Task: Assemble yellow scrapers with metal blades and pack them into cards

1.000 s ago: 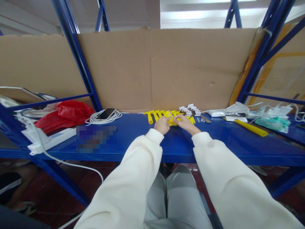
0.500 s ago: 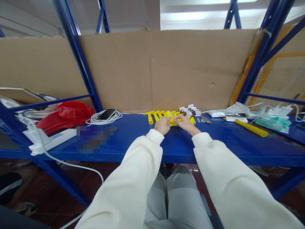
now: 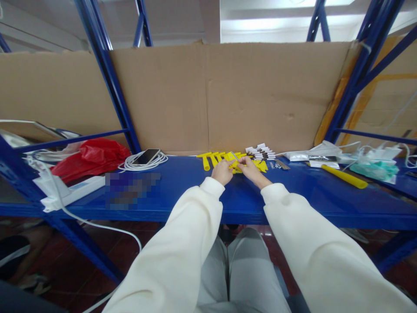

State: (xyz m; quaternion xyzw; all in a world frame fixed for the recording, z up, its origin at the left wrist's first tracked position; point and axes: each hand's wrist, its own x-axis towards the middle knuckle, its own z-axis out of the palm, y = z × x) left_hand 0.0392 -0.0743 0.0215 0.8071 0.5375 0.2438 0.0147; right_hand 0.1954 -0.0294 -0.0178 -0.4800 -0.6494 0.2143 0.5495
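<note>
Several yellow pieces (image 3: 206,162) lie in a row at the back of the blue shelf, in front of the cardboard. My left hand (image 3: 223,171) is closed at the near side of this row, its fingertips around something too small to make out. Close on its right, my right hand (image 3: 250,168) pinches at the same spot, and its fingertips almost meet those of the left. A small pale piece shows between and above the fingers. Behind my right hand lies a fan of white and dark-brown strips (image 3: 261,152). A small grey strip (image 3: 281,164) lies to the right.
On the left are a red plastic bag (image 3: 94,157), a white power strip (image 3: 81,191) and a phone (image 3: 147,156) on a coiled white cable (image 3: 130,163). A yellow-handled tool (image 3: 345,176), silver packets (image 3: 323,161) and a green bag (image 3: 374,168) lie on the right.
My right hand has shifted slightly to the left, closer to my left hand. My left hand stays almost where it was.
</note>
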